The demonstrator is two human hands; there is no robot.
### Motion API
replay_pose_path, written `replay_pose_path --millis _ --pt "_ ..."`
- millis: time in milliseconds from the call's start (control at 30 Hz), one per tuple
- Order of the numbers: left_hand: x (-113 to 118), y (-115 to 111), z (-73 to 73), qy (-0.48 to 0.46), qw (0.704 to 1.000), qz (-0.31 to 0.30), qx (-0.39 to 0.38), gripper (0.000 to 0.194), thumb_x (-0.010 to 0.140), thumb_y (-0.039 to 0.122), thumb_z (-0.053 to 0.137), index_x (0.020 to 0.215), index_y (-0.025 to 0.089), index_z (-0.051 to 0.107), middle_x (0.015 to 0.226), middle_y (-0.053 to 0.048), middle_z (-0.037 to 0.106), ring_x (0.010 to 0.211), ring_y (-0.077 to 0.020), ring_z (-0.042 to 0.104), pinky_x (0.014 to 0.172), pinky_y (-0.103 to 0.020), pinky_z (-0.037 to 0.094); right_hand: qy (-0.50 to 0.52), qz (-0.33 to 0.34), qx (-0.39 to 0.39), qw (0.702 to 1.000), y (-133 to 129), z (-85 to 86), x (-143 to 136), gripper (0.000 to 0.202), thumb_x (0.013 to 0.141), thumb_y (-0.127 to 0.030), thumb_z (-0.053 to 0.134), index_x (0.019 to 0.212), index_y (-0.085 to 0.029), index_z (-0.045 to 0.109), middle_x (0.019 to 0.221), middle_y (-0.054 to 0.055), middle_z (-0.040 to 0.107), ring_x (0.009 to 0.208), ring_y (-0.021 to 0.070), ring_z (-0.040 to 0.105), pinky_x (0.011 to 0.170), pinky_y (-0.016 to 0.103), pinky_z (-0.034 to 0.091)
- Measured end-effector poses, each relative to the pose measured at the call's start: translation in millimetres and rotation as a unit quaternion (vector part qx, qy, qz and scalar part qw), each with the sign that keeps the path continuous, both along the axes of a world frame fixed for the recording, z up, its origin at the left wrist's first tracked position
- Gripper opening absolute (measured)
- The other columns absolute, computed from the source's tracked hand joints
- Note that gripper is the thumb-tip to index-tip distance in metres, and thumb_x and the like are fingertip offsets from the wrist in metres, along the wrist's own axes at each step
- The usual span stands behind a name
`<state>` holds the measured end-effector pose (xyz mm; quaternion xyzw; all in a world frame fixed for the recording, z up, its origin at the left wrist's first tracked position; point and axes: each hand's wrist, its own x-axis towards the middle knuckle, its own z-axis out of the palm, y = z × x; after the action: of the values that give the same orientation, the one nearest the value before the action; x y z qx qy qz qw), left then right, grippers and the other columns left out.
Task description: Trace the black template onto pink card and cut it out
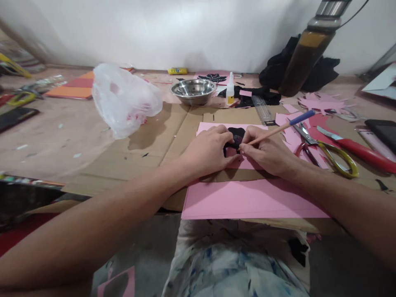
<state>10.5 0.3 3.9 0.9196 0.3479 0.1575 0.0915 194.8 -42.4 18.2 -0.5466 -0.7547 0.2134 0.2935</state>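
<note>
A black cutout with a small purple patterned patch (237,137) lies on a pink paper sheet (202,128). Spread over its left side, my left hand (210,146) presses it down, thumb stretched below and fingers above, apart from each other. My right hand (262,148) is closed around a slim wooden pencil (275,131) with a blue end. Its tip meets the lower edge of the cutout, close to my left thumb. The tip itself is too small to make out clearly. Another large pink sheet (247,198) lies at the near table edge.
Cardboard (167,144) covers the work area. A white plastic bag (123,99) stands left; a steel bowl (193,91) and a glue bottle (230,90) stand behind. Scissors (337,159), a red-handled cutter (365,150) and a ruler (262,109) lie right. A dark cylinder (306,62) hangs at upper right.
</note>
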Motion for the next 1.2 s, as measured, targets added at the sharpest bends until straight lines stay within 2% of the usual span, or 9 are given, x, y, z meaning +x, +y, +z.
replay_pose_path --millis 167,433,667,867,1200 --pt "-0.1 -0.7 0.1 0.003 1.000 0.003 0.003 0.026 0.088 0.046 0.061 0.094 0.021 0.068 0.103 -0.008 0.065 0.096 -0.0232 0.061 0.084 -0.036 0.048 0.005 0.024 -0.004 1.000 0.0 -0.4 3.0 0.012 0.079 -0.017 0.054 0.068 -0.020 0.053 0.065 -0.001 0.056 0.061 0.0132 0.046 0.057 0.027 0.032" --pt "0.4 -1.5 4.2 0.007 1.000 0.005 -0.011 0.023 0.085 0.042 0.063 0.094 0.021 0.066 0.104 -0.008 0.064 0.096 -0.0233 0.061 0.081 -0.035 0.048 -0.024 -0.002 0.000 1.000 0.6 1.8 -2.4 0.012 0.079 -0.014 0.053 0.070 -0.021 0.050 0.065 -0.001 0.055 0.061 0.0135 0.047 0.056 0.027 0.032" --pt "0.1 -1.9 4.7 0.010 1.000 0.002 -0.007 0.027 0.088 0.047 0.060 0.093 0.020 0.065 0.103 -0.008 0.064 0.096 -0.0234 0.061 0.080 -0.035 0.048 -0.008 0.021 0.003 1.000 0.4 0.3 1.3 0.011 0.078 -0.015 0.053 0.068 -0.020 0.050 0.062 -0.002 0.053 0.059 0.0124 0.044 0.054 0.027 0.029" --pt "0.1 -1.9 4.6 0.012 1.000 0.005 -0.009 0.021 0.086 0.040 0.062 0.093 0.021 0.065 0.104 -0.008 0.063 0.096 -0.0235 0.060 0.081 -0.036 0.047 -0.031 -0.002 0.002 1.000 2.3 0.1 -0.6 0.010 0.079 -0.013 0.052 0.072 -0.020 0.051 0.066 -0.001 0.054 0.061 0.0130 0.046 0.056 0.027 0.031" --pt "-0.7 -1.5 2.2 0.005 1.000 0.003 -0.007 0.027 0.087 0.047 0.061 0.094 0.021 0.065 0.104 -0.008 0.064 0.096 -0.0238 0.060 0.081 -0.035 0.048 -0.001 0.022 -0.002 1.000 -0.5 2.3 3.3 0.012 0.077 -0.014 0.054 0.066 -0.019 0.052 0.061 -0.002 0.054 0.058 0.0117 0.044 0.056 0.028 0.030"
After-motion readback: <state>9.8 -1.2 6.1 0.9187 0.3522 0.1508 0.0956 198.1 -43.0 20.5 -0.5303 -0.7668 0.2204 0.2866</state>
